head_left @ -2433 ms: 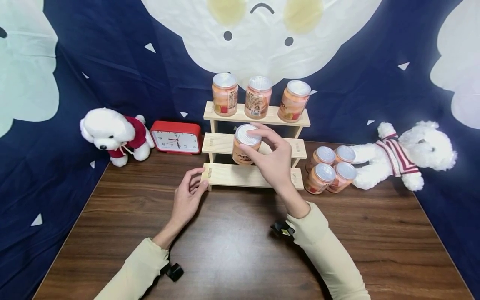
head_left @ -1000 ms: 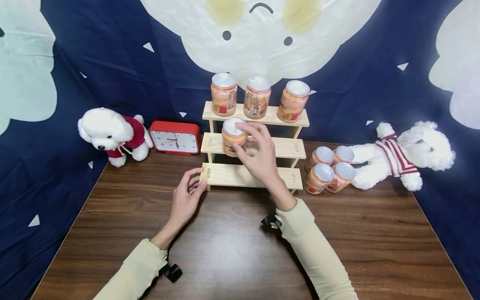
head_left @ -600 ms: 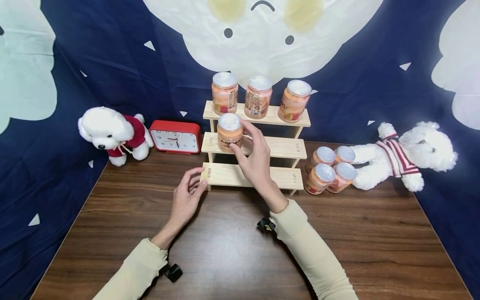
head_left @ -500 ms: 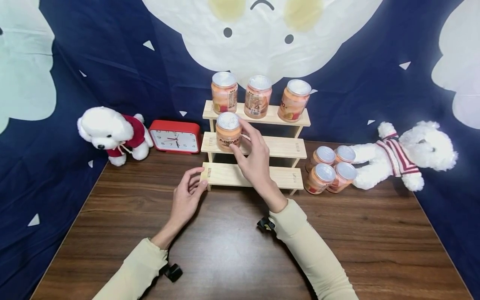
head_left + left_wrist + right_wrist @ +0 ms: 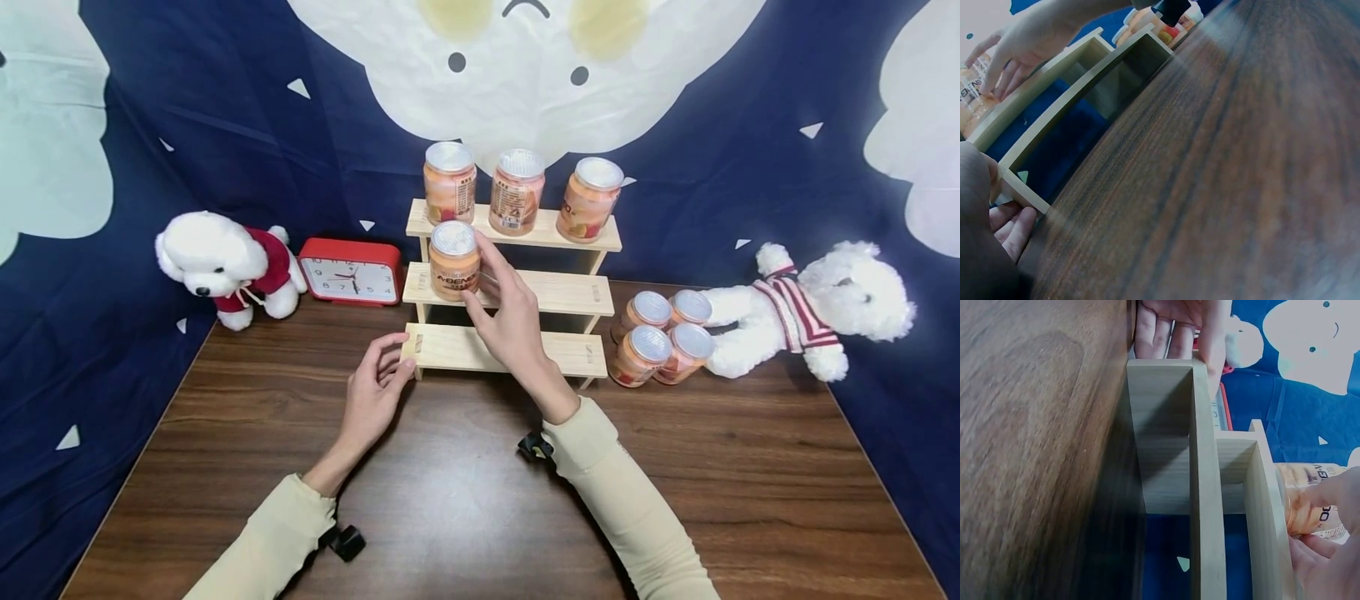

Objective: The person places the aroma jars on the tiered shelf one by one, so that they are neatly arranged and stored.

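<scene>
On the middle step of the three-tier pale wooden rack [image 5: 558, 293], at its left end, my right hand [image 5: 510, 321] reaches forward with the wrist low and the fingers [image 5: 491, 254] curled round the right side of an orange glass jar with a silver lid [image 5: 453, 261]. The grip is closed on the jar, thumb low on its front, and the jar stands upright on that step. From the right wrist view the same jar [image 5: 1302, 497] shows beside the fingertips [image 5: 1329, 490], pressed against the step's edge.

My left hand [image 5: 372, 394] lies on the dark wood-grain worktop [image 5: 465, 508] with the forearm angled in from the lower left. Its thumb and fingertips pinch the left end of the rack's bottom step [image 5: 414, 346], a light grip closed on the wood. The left wrist view shows those fingers [image 5: 1013, 225] tucked under the corner.

Three more orange jars with silver lids [image 5: 517, 193] stand in a row on the top step. A cluster of four orange jars [image 5: 663, 337] stands on the worktop just right of the rack.
</scene>
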Demonstrator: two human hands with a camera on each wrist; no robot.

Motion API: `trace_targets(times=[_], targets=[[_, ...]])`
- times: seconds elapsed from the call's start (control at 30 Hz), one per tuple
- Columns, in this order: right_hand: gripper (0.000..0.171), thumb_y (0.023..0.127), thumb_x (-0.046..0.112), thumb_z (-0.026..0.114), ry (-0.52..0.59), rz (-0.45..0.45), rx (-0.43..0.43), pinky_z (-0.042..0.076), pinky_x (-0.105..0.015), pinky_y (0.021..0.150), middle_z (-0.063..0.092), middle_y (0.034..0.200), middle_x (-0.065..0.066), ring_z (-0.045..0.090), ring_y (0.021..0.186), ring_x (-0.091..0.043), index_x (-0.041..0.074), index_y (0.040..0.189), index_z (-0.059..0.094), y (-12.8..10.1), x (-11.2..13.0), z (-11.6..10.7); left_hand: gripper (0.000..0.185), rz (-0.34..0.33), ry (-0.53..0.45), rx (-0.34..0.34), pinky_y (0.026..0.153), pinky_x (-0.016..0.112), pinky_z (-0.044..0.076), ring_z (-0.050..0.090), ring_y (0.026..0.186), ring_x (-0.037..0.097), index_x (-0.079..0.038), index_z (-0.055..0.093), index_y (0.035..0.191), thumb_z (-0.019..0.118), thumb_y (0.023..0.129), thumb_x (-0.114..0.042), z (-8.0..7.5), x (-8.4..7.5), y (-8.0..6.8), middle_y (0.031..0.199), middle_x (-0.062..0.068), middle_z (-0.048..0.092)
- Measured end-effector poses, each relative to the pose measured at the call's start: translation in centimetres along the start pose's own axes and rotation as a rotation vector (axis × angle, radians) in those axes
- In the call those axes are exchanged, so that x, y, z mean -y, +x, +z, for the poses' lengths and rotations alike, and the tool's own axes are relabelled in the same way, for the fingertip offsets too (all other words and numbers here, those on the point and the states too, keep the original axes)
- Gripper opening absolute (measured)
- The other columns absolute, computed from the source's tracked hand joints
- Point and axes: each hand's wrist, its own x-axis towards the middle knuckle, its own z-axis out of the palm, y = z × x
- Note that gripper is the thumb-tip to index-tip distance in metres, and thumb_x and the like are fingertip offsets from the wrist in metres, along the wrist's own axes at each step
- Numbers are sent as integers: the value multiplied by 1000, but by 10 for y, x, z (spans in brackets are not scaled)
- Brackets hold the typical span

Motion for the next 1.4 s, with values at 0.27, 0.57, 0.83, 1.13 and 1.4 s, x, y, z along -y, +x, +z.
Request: trace_targets(times=[0.27, 0.57, 0.83, 1.13, 1.4], targets=[[81, 98, -4, 80, 27, 27, -4, 60, -39, 112, 63, 153, -18, 67, 137, -29, 11, 169, 45, -1, 5, -2, 40, 11, -6, -7, 92, 13, 60, 73, 110, 6, -6, 65, 147, 73, 108, -8, 0, 3, 0, 128, 24, 78], [70, 98, 0, 82, 63, 66, -58, 61, -45, 108, 68, 143, -21, 68, 131, -33, 8, 161, 54, -5, 23, -19, 40, 28, -9, -4, 92, 12, 60, 70, 106, -3, -5, 64, 147, 72, 108, -5, -1, 3, 1, 127, 25, 78], [60, 98, -3, 79, 120, 14, -143, 60, -47, 105, 74, 131, -18, 72, 122, -32, 4, 154, 60, -13, 35, -45, 39, 14, 11, -4, 93, 12, 59, 72, 110, 5, -8, 65, 147, 73, 109, -10, -1, 3, 1, 128, 23, 78], [52, 98, -6, 76, 159, -31, -212, 58, -39, 106, 74, 126, -23, 71, 118, -31, -2, 148, 61, -16, 40, -77, 40, 26, -13, -8, 93, 13, 60, 73, 110, 6, -8, 65, 147, 72, 108, -5, 2, 4, 1, 127, 23, 79], [49, 96, -15, 72, 157, -40, -272, 57, -35, 106, 72, 124, -26, 70, 116, -30, -6, 144, 63, -27, 35, -97, 40, 19, -10, -13, 92, 12, 60, 73, 109, 6, -7, 65, 147, 72, 107, -3, 1, 4, 1, 127, 24, 78]])
